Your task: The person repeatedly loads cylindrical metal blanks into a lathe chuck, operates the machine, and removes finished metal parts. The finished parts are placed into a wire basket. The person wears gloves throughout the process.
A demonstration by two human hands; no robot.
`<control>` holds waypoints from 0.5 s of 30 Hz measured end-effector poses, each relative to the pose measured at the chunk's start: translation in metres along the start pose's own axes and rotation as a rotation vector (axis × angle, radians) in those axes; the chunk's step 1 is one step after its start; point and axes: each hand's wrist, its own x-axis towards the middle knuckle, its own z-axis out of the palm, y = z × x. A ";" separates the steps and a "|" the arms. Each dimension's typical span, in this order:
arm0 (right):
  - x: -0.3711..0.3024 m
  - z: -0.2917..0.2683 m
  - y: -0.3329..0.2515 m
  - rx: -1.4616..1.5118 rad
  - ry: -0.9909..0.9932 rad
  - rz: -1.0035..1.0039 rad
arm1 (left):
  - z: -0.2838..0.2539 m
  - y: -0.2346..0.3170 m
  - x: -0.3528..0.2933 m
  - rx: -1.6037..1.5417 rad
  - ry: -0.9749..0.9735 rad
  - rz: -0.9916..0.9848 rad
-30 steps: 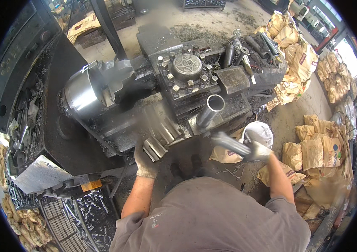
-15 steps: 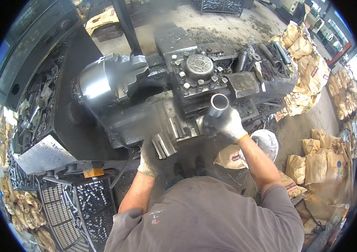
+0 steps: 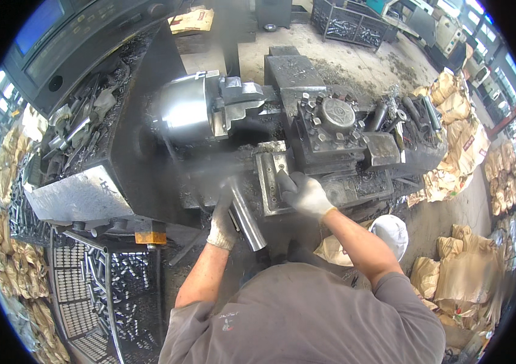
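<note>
My left hand [image 3: 224, 221], in a pale work glove, is closed around a shiny metal cylinder [image 3: 247, 217]. The cylinder slants down toward me, its lower end free; the upper end is blurred. Beside it, a thin metal edge shows against the glove. My right hand [image 3: 309, 195], gloved with darkened fingertips, reaches onto a slotted metal plate [image 3: 268, 185] on the lathe carriage. Its thumb and forefinger are apart near the plate's right side, and I see nothing held in them. Beyond it stands the square tool post [image 3: 325, 136] with several bolts.
At the left is the lathe's chuck [image 3: 188, 109] with stepped jaws. Tools and tubes [image 3: 412, 115] lie on the machine's right end. Down left stands a crate [image 3: 76, 285] of small metal parts; paper sacks [image 3: 461, 267] and a white bucket [image 3: 389, 236] are at the right.
My right hand has let go of the tube and moved left onto the plate. In my left hand, a smooth cylinder now shows where grooved metal showed before. The view has shifted left.
</note>
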 end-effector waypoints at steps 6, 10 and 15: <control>0.029 -0.003 -0.033 0.279 -0.374 0.091 | 0.062 0.000 0.011 -0.061 -0.180 0.346; 0.032 -0.026 -0.056 0.589 -0.231 0.149 | 0.117 0.032 0.004 0.151 -0.425 0.446; 0.082 -0.152 -0.107 0.108 -0.101 -0.489 | 0.056 0.049 0.036 0.315 -0.303 0.477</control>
